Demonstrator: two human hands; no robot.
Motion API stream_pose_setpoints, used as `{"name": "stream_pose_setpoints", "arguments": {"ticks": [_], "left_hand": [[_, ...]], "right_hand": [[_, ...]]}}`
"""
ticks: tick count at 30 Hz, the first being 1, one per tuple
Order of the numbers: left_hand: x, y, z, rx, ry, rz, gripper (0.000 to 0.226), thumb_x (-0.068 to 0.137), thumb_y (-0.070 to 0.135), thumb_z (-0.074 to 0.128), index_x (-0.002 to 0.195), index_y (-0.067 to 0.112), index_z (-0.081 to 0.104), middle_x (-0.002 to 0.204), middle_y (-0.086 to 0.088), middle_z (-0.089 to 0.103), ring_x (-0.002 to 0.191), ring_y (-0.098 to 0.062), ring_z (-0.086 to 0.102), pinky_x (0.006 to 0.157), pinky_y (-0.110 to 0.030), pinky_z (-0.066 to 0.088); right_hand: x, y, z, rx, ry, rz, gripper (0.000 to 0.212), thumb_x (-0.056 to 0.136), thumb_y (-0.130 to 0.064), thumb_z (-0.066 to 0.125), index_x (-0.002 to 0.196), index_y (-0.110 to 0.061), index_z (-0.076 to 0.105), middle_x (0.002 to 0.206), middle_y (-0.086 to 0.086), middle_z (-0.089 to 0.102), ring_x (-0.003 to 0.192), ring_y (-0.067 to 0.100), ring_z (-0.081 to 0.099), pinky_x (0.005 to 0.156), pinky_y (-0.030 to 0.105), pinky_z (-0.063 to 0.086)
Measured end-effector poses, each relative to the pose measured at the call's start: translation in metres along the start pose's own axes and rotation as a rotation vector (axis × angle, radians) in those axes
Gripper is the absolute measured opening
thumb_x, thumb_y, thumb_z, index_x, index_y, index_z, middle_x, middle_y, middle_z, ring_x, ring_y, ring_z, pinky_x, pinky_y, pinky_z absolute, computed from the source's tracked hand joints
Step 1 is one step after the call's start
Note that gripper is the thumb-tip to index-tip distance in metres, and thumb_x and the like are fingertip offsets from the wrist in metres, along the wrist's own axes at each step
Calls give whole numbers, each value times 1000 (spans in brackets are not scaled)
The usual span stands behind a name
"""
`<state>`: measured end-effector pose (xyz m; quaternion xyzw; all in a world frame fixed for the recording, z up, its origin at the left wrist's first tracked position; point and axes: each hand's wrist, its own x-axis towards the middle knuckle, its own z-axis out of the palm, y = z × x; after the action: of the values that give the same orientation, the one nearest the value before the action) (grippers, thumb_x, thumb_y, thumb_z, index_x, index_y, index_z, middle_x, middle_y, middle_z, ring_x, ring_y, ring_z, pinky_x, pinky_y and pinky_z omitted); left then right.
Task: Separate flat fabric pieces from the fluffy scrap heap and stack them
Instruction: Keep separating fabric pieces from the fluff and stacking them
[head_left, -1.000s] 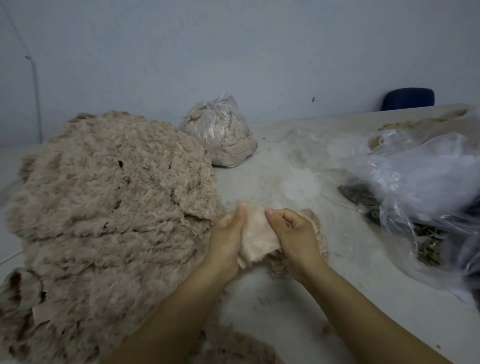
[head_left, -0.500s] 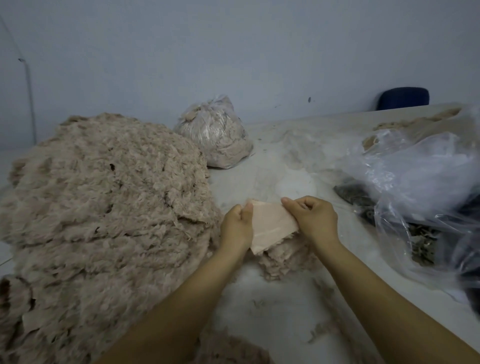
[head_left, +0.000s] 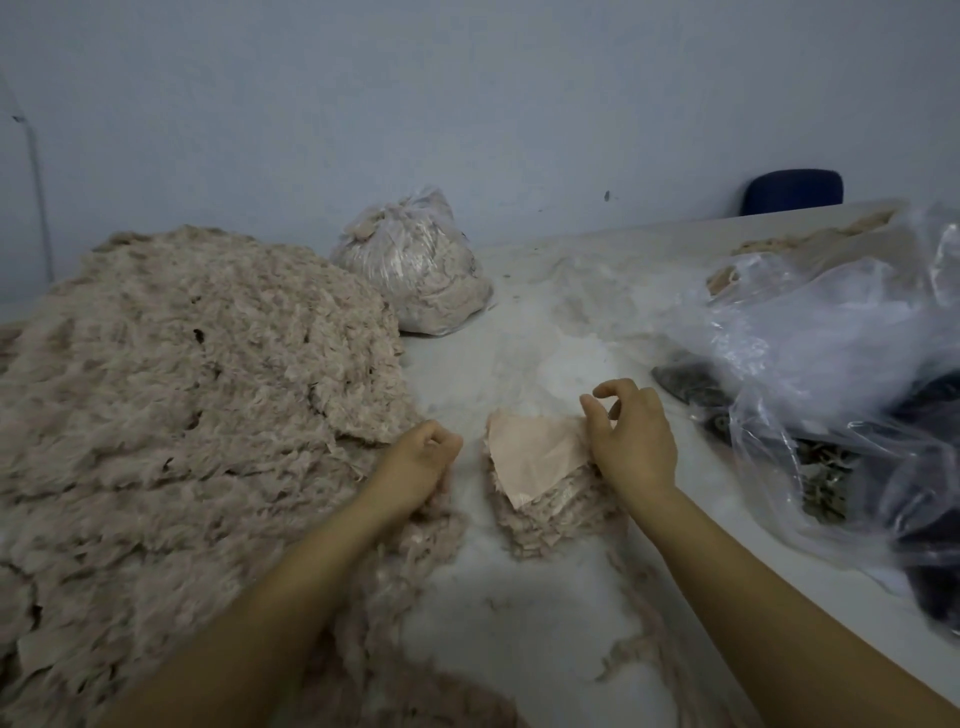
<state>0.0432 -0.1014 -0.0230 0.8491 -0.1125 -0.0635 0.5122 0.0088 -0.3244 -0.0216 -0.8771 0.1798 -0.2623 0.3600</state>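
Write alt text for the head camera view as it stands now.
A person's left hand and right hand flank a small stack of flat fabric pieces on a table. A large fluffy scrap heap lies to the left, a tied bag of scraps behind, loose clear plastic bags to the right.

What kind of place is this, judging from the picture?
Probably a small textile or toy workshop: a large fluffy scrap heap on a worktable, a stack of cut pieces, and a tied plastic bag of scraps.
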Motion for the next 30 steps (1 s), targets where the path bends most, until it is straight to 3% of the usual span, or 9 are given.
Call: {"name": "stream_pose_setpoints", "arguments": {"ticks": [3,6,9,11,15,20,22,26,30], "left_hand": [[-18,-1,-51,308,-363,104,12,81,33,72,84,25,64,60,13,59,53,1,51,54,-17,41],[-36,0,-90,666,-636,27,39,58,43,87,87,36,62,77,19,60,68,4,54,64,-14,43],[-46,-5,-106,1087,-691,41,52,61,45,85,104,28,61,104,10,58,91,-8,54,76,-21,44],[-48,-12,-107,1214,-666,71,29,75,29,76,99,19,64,106,1,61,96,-14,56,77,-23,42],[-50,-21,-102,1098,-540,124,21,88,14,56,74,24,44,74,9,52,63,5,43,60,-26,32],[-51,-19,-113,1172,-617,38,42,73,40,76,106,24,58,106,4,58,95,-14,53,80,-27,44],[-52,-21,-113,1200,-576,116,15,85,29,67,90,17,60,95,-3,63,85,-14,55,72,-26,41],[-57,-18,-104,758,-474,180,15,95,13,53,85,2,56,88,-11,60,82,-17,56,75,-29,42],[-64,-2,-72,323,-320,305,21,95,4,49,81,18,56,78,8,56,71,4,52,69,-18,41]], "right_hand": [[-18,-17,1,173,9,-166,9,94,-20,55,94,-18,64,92,1,56,76,13,52,71,26,38],[-58,-36,13,244,-162,-389,9,93,-16,58,90,-17,67,86,-4,60,76,9,52,72,18,39],[-97,-44,35,213,-462,-521,14,95,-23,56,98,-15,68,91,2,63,77,11,55,72,19,41],[-112,-47,46,221,-558,-524,17,95,-24,57,103,-14,68,93,4,63,78,9,53,70,13,38],[-123,-56,54,279,-659,-403,22,92,-26,61,111,-16,66,95,-3,60,83,5,51,73,7,37],[-128,-64,58,290,-767,-303,25,92,-27,62,115,-17,64,95,-7,56,87,5,54,80,15,43],[-130,-65,59,292,-774,-288,26,92,-25,62,116,-15,63,96,-6,56,88,5,53,77,9,41],[-133,-71,57,350,-783,-249,30,90,-32,65,117,-20,60,96,-10,57,87,2,54,73,5,39],[-132,-79,54,640,-809,-74,25,89,-25,67,111,-19,58,82,-11,64,69,-1,60,65,14,48]]}}
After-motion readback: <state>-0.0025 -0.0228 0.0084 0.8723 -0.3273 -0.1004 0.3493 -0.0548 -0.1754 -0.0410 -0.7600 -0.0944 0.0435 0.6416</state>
